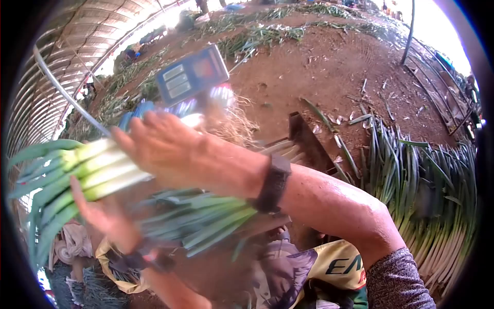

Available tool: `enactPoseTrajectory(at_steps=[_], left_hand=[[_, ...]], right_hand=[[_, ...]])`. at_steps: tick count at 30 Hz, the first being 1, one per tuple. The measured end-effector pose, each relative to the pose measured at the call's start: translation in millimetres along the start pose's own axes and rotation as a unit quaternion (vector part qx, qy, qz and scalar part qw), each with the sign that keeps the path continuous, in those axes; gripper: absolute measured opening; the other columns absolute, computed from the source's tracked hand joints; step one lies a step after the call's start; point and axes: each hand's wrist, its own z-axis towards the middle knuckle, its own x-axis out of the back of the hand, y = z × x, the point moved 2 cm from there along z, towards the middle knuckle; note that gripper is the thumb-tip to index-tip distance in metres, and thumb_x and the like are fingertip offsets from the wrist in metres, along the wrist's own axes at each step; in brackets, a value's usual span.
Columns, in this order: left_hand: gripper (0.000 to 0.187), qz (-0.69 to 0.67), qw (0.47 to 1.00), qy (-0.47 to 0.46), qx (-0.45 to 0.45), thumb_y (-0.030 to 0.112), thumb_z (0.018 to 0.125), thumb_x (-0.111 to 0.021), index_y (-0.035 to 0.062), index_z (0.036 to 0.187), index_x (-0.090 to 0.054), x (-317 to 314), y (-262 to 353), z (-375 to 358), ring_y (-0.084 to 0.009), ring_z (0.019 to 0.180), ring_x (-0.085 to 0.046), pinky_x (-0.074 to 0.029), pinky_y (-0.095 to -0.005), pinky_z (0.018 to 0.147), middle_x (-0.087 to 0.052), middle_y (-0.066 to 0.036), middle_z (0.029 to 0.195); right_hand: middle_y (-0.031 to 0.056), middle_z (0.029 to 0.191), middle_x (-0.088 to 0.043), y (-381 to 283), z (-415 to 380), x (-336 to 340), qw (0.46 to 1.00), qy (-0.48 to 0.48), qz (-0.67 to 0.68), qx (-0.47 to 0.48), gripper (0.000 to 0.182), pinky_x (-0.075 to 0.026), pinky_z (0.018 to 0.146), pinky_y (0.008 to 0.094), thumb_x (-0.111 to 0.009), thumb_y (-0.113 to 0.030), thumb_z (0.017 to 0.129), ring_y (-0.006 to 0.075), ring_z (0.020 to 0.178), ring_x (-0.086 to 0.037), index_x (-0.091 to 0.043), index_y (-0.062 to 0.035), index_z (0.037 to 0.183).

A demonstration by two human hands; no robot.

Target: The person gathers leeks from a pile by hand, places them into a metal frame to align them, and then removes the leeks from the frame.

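A bunch of green onions, thick and white-stemmed, lies across the left of the view, its green leaves drooping at the left end. My right hand reaches over from above, fingers bent round the white stems. Lower down, my left hand is at the bunch's near side, one finger or thumb stretched up against the stalks where white turns green. Motion blurs this hand and its other fingers are hidden. Below my right forearm lie more green onions, leaves pointing left.
Behind my right hand stands a blue box with pale panels, near tangled roots. A dark metal bracket rises beyond my forearm. Many green onions lie on the right. Leaf scraps litter the brown soil. A yellow printed bag is below.
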Motion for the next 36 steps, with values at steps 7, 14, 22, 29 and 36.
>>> enactPoseTrajectory(at_steps=[7, 14, 22, 29, 36], left_hand=[[0.061, -0.168, 0.932, 0.128, 0.294, 0.034, 0.1, -0.059, -0.0015, 0.148, -0.045, 8, -164, -108, -0.0312, 0.133, -0.052, -0.035, -0.0494, 0.117, -0.054, -0.019, 0.144], [0.042, -0.302, 0.819, 0.163, 0.46, 0.019, 0.096, -0.066, 0.0001, 0.133, -0.058, -24, -251, -195, -0.0276, 0.121, -0.061, -0.047, -0.0429, 0.108, -0.066, -0.013, 0.13], [0.035, -0.063, 0.781, -0.105, 0.612, 0.021, 0.1, -0.064, -0.001, 0.126, -0.063, -33, -246, -227, -0.0248, 0.112, -0.067, -0.055, -0.0367, 0.095, -0.07, -0.014, 0.121], [0.03, 0.464, 0.79, -0.394, 0.074, 0.024, 0.101, -0.061, 0.0021, 0.12, -0.067, -43, -282, -170, -0.0307, 0.099, -0.07, -0.054, -0.0423, 0.086, -0.072, -0.013, 0.113], [0.045, 0.621, 0.581, -0.526, 0.003, 0.032, 0.103, -0.052, 0.0059, 0.14, -0.054, -16, -359, -176, -0.035, 0.133, -0.051, -0.033, -0.0552, 0.113, -0.057, -0.015, 0.142]], right_hand=[[0.0137, 0.094, -0.058, 52, -115, -93, 0.99, -0.142, 0.001, -0.013, 0.071, -0.054, 0.072, 0.0382, -0.071, -0.008, 0.08, 0.0279, 0.089, -0.06, -0.043, 0.0038, 0.144], [0.0173, 0.116, -0.062, 108, -214, -123, 0.922, -0.372, 0.057, -0.093, 0.062, -0.053, 0.092, 0.0432, -0.064, -0.009, 0.089, 0.0322, 0.11, -0.062, -0.043, -0.0009, 0.148], [0.0201, 0.131, -0.059, 143, -299, -163, 0.907, -0.393, 0.051, -0.139, 0.088, -0.047, 0.106, 0.0453, -0.071, -0.001, 0.08, 0.0352, 0.122, -0.057, -0.029, -0.0055, 0.158], [0.0187, 0.14, -0.056, 148, -318, -176, 0.872, -0.443, 0.085, -0.19, 0.08, -0.043, 0.112, 0.045, -0.062, -0.002, 0.089, 0.035, 0.134, -0.05, -0.025, -0.0061, 0.16], [0.0175, 0.143, -0.054, 152, -346, -189, 0.899, -0.405, 0.014, -0.168, 0.082, -0.041, 0.116, 0.0451, -0.069, -0.011, 0.088, 0.0336, 0.136, -0.049, -0.028, -0.0059, 0.158]])
